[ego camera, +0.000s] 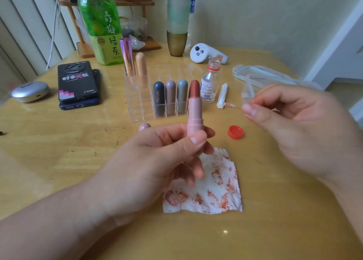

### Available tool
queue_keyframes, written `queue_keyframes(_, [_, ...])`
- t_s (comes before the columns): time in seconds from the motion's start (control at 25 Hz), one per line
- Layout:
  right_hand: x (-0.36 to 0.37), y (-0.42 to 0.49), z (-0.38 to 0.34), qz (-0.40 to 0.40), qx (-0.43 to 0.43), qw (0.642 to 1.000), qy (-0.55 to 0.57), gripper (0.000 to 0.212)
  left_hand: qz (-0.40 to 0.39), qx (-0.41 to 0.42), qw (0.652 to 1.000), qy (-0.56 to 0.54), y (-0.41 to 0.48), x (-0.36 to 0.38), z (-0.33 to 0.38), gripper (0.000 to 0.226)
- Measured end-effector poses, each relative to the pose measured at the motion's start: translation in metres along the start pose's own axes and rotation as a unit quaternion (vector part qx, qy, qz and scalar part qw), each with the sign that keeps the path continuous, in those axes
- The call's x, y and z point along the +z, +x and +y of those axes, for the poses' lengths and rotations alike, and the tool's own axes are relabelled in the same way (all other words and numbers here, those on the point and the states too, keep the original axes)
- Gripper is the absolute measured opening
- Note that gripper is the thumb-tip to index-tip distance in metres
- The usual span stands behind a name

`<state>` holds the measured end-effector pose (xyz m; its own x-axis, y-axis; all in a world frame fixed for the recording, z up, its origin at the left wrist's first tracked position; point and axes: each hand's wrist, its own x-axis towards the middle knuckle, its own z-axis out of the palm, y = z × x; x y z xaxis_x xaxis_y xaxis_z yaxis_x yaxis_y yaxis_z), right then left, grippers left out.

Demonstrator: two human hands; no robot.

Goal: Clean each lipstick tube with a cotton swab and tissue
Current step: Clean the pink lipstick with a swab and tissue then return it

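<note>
Left hand (163,155) grips uncapped lipstick (194,110); right hand (298,126) pinches stained swab (230,104).

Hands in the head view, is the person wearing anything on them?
No. The left hand shows no glove, ring or watch, and its forearm is bare to the frame edge, no sleeve. The right hand is motion-blurred, but no glove, ring or wristband shows. Visible nails look short and unpainted.

Single head-worn wide-angle view, looking forward and down.
The camera sits close above the table (59,171) and faces the far wall (255,24); the left hand (157,157) lies near frame centre, the right hand (306,134) toward the right edge.
</note>
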<state>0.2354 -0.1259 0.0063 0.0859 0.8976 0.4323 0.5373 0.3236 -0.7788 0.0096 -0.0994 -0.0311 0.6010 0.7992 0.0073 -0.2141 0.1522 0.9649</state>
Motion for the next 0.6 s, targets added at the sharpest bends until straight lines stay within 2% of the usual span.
queue_keyframes(0.12, [-0.014,0.009,0.013,0.008,0.063,0.996,-0.059,0.01,0.037,0.022,0.994,0.101,0.0,-0.004,-0.001,0.026])
queue_keyframes(0.2, [-0.02,0.013,0.022,-0.032,0.115,0.986,-0.116,0.011,0.045,0.035,0.988,0.143,0.0,-0.005,0.0,0.025])
queue_keyframes(0.32, [-0.02,0.015,0.031,-0.115,0.179,0.952,-0.219,0.016,0.053,0.044,0.98,0.188,-0.001,-0.006,0.001,0.027])
queue_keyframes(0.4, [-0.019,0.014,0.033,-0.148,0.194,0.936,-0.253,0.017,0.058,0.047,0.977,0.2,-0.002,-0.007,0.001,0.034])
queue_keyframes(0.6, [-0.019,0.014,0.031,-0.158,0.208,0.928,-0.264,0.019,0.067,0.057,0.974,0.21,-0.001,-0.007,0.0,0.04])
